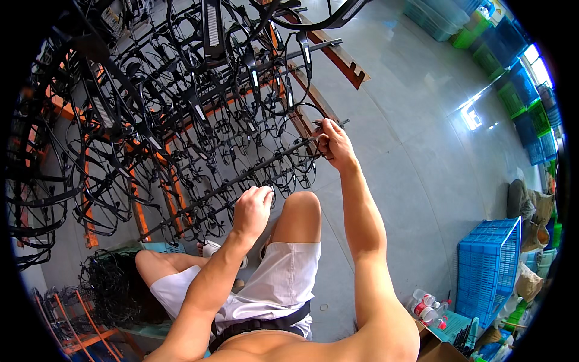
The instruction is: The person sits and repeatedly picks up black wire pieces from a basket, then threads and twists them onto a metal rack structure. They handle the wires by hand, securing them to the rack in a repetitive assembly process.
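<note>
Head view; left hand [253, 205] and right hand [333, 143] both gripping thin black rod [241, 179] of glossy curved frames [199, 120]

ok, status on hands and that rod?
Left hand gripping long black metal rod mid-length. Right hand pinching its far end. Black plastic eyeglass frames crowd around.

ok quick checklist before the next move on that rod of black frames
1. Right hand grips the far end of the long rod: ok.
2. Left hand closed on the rod lower down: ok.
3. Black frames hang along the rod between the hands: ok.
4. Frames free of the neighbouring rows on the orange rack: cannot tell, they overlap.
5. Rod seated in the rack at its lower left end: cannot tell, hidden.
6. Knee sits close under the rod: not ok.
</note>
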### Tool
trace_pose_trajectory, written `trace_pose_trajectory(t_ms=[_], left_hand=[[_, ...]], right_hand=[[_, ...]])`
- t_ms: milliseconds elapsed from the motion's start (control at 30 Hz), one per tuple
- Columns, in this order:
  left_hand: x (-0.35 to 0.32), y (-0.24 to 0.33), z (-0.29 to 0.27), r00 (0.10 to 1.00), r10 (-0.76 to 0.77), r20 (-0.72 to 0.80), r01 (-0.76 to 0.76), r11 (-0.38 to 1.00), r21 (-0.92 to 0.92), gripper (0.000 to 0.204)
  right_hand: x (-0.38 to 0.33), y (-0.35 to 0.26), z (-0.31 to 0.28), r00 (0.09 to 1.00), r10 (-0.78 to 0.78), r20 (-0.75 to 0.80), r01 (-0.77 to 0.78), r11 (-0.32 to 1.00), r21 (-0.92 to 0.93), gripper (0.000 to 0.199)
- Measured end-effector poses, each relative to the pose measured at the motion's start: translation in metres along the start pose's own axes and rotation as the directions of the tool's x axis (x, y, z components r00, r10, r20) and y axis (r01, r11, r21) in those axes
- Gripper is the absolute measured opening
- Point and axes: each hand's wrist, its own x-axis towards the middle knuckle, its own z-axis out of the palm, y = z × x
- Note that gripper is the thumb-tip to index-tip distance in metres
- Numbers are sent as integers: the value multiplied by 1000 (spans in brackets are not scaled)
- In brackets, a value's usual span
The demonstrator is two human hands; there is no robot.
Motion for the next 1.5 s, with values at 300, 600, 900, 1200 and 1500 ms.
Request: trace_pose_trajectory(t_ms=[300, 600, 900, 1200, 1500], left_hand=[[-1, 1, 2, 1000, -11, 8, 11, 1000, 5, 9], [3, 0, 3, 999, 8, -40, -9, 1000, -26, 9], [-3, -1, 11, 994, 38, -102, -41, 999, -27, 9], [27, 2, -8, 985, 25, -170, -28, 1000, -12, 11], [28, 2, -4, 989, -16, -150, 8, 999, -53, 11]], right_hand=[[-1, -3, 6, 993, 83, -87, -95, 985, -142, 27], [-7, 5, -13, 997, -2, 77, 1, 1000, 12, 25], [-46, 49, -36, 974, -212, 75, 190, 954, 230, 20], [-57, 75, -40, 977, -208, 54, 176, 918, 355, 17], [-55, 84, -27, 961, -240, -135, 273, 894, 354, 13]])
